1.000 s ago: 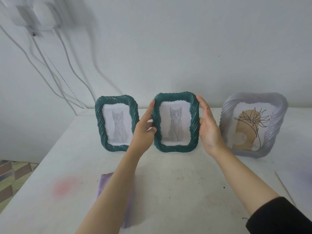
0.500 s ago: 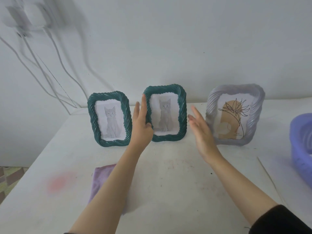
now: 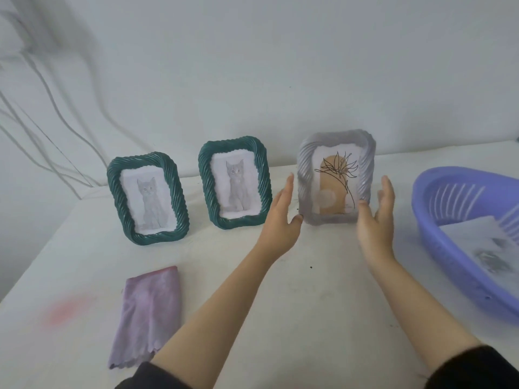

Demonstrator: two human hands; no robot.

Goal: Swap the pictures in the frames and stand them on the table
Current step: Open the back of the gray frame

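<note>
Three frames stand upright on the white table (image 3: 323, 299) against the wall. Two green twisted-rim frames (image 3: 148, 199) (image 3: 235, 188) each hold a grey cat picture. To their right a pale lilac frame (image 3: 337, 178) holds a line drawing of a flower on a tan shape. My left hand (image 3: 280, 220) is open at the lilac frame's left edge, thumb near its lower corner. On the other side my right hand (image 3: 376, 220) is open with its thumb over the frame's lower right corner. Neither hand clearly grips it.
A folded purple cloth (image 3: 147, 315) lies on the table near the front left, beside a faint red stain (image 3: 67, 310). A purple plastic basket (image 3: 438, 237) with paper inside sits at the right edge. Cables (image 3: 56, 113) hang down the wall at the left.
Both hands let go of the middle green frame, which now stands on its own. They moved right to either side of the lilac frame. The view shifted right, revealing the basket.
</note>
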